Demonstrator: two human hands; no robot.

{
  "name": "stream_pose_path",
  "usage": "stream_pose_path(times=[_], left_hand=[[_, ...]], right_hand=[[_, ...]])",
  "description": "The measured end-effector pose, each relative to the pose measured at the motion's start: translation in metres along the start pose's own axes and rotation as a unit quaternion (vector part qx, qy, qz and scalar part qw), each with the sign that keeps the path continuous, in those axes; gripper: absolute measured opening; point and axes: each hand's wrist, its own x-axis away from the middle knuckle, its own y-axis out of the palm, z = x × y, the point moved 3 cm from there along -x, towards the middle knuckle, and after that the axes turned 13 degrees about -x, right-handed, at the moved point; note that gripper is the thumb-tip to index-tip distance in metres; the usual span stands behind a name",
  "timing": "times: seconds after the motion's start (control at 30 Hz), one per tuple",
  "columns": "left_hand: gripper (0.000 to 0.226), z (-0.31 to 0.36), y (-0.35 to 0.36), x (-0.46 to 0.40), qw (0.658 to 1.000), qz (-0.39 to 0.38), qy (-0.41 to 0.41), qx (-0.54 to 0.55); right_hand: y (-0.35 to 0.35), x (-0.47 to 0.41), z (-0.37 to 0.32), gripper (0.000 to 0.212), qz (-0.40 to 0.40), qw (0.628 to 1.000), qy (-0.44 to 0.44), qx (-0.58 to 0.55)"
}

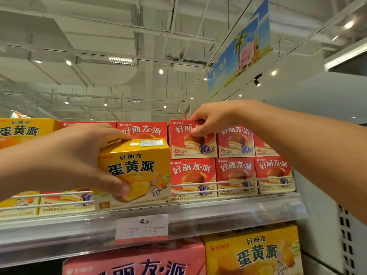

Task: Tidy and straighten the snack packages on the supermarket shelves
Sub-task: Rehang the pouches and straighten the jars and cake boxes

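My left hand grips a small yellow snack box and holds it in front of the top shelf's wire rail, tilted slightly. My right hand pinches the top edge of a red snack box in the upper row, thumb on its front face. More red boxes stand stacked two high to the right of it. Behind the yellow box, other red boxes fill the upper row.
The top shelf's edge carries a price tag reading 4.20. A yellow box stands at the far left. Larger pink and yellow boxes sit on the shelf below. A white panel ends the shelf at right.
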Motion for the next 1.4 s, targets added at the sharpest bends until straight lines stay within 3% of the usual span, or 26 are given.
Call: stream_pose_path(times=[0.1, 0.13, 0.2, 0.27, 0.33, 0.53, 0.6, 0.7, 0.8, 0.9, 1.13, 1.4], left_hand=[[0.069, 0.004, 0.003, -0.006, 1.000, 0.013, 0.011, 0.008], [0.069, 0.006, 0.004, -0.008, 1.000, 0.014, 0.013, 0.007], [0.069, 0.010, 0.005, -0.012, 1.000, 0.017, 0.012, 0.010], [0.073, 0.014, 0.007, -0.015, 1.000, 0.019, 0.013, -0.002], [0.084, 0.017, 0.009, -0.018, 0.999, 0.020, 0.021, -0.028], [0.084, 0.019, 0.014, -0.027, 0.999, 0.006, 0.026, -0.027], [0.090, 0.018, 0.015, -0.030, 0.999, 0.003, 0.019, -0.036], [0.098, 0.019, 0.017, -0.037, 0.998, 0.007, 0.018, -0.059], [0.084, 0.031, 0.017, -0.040, 1.000, -0.004, 0.022, 0.009], [0.079, 0.047, 0.017, -0.043, 0.998, -0.021, 0.019, 0.061], [0.079, 0.068, 0.018, -0.054, 0.999, -0.021, 0.025, 0.040], [0.081, 0.075, 0.022, -0.056, 0.999, -0.033, 0.013, 0.017]], right_hand=[[-0.016, 0.012, 0.017, 0.074, 0.035, 0.998, -0.003, -0.050], [-0.022, 0.018, 0.027, 0.077, 0.045, 0.998, 0.009, -0.046], [-0.027, 0.028, 0.047, 0.071, 0.032, 0.999, 0.044, -0.002], [-0.021, 0.032, 0.059, 0.051, 0.021, 0.997, 0.069, 0.037], [-0.018, 0.031, 0.062, 0.038, 0.059, 0.996, 0.052, 0.044], [-0.019, 0.029, 0.058, 0.030, 0.087, 0.995, 0.036, 0.035], [-0.020, 0.031, 0.062, 0.042, 0.082, 0.996, 0.033, 0.008], [-0.034, 0.042, 0.080, 0.079, 0.121, 0.991, 0.022, -0.049], [-0.046, 0.055, 0.117, 0.088, 0.156, 0.984, 0.085, -0.005], [-0.035, 0.061, 0.148, 0.076, 0.105, 0.982, 0.155, -0.012], [-0.038, 0.061, 0.160, 0.049, 0.116, 0.985, 0.128, -0.001], [-0.037, 0.057, 0.155, 0.046, 0.119, 0.988, 0.101, 0.009]])
